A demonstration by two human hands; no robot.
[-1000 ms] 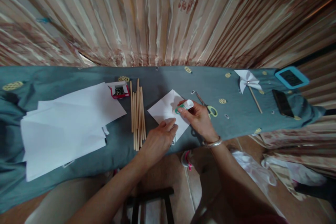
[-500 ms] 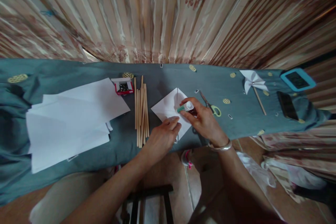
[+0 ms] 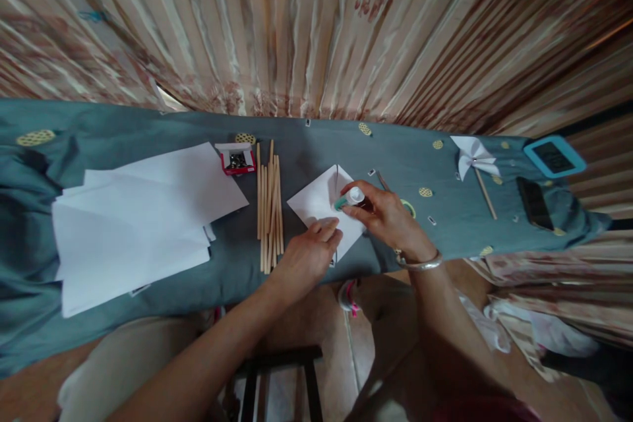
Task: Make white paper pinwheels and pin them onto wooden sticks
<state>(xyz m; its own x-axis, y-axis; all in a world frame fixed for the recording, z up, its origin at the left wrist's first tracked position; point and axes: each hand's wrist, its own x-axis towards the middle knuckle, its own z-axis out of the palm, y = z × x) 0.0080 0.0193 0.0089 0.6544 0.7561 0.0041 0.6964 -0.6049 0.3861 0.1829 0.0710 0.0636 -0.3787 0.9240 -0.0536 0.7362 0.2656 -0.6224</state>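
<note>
A white paper square [image 3: 311,200] lies cornerwise on the cloth, with slits running in from its far and near corners. My left hand [image 3: 307,256] rests on its near left part, fingers stretched out and holding nothing. In my right hand [image 3: 393,219] is a glue stick [image 3: 354,196], green and white, gripped between thumb and fingers. Its lower end is at the middle of the square; whether it touches the paper is hard to make out. Scissors [image 3: 409,208] with a yellow-green handle lie just beyond my right hand, which partly hides them.
Left of the square are several wooden sticks [image 3: 270,211], a red box [image 3: 237,159] of small metal pieces and a stack of white paper [image 3: 133,224]. Rightward lie a paper pinwheel [image 3: 475,157] on a stick, a dark phone [image 3: 534,203] and a blue-framed tablet [image 3: 554,156].
My right hand has shifted slightly with the glue stick and now covers more of the scissors. My left hand stays on the paper. The whole view has tilted a little.
</note>
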